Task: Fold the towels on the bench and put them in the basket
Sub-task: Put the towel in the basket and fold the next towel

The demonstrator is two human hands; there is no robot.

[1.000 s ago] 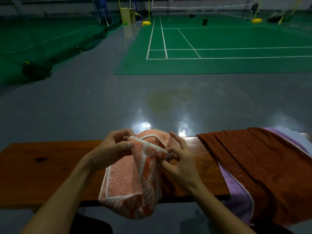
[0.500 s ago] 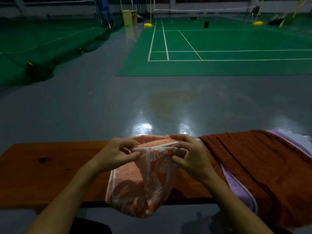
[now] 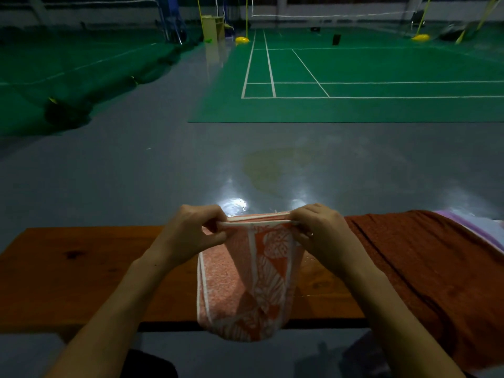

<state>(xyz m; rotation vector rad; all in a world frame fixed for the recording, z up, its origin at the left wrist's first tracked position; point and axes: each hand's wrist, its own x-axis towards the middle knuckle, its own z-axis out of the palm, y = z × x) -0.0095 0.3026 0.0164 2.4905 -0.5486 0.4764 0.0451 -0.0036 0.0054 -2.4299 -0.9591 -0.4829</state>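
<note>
Head view. A long orange-brown wooden bench (image 3: pixel 81 268) runs left to right across the near scene, with grey floor and a green court beyond it. On its right end lies a large rust-brown towel (image 3: pixel 425 271), draped over the near edge, with a lilac towel (image 3: pixel 474 230) showing beneath it. At centre, a small orange-and-white patterned terry towel (image 3: pixel 245 285) hangs doubled over the bench, its lower fold past the near edge. The left hand (image 3: pixel 195 233) pinches the towel's upper left corner between thumb and fingers; the right hand (image 3: pixel 317 227) pinches the upper right corner likewise, drawing the top hem taut. No basket is in view. Risk: the layered edges may slip out of register if either pinch loosens, giving a skewed fold; the dragging lower fold could also snag on the bench edge.
</note>
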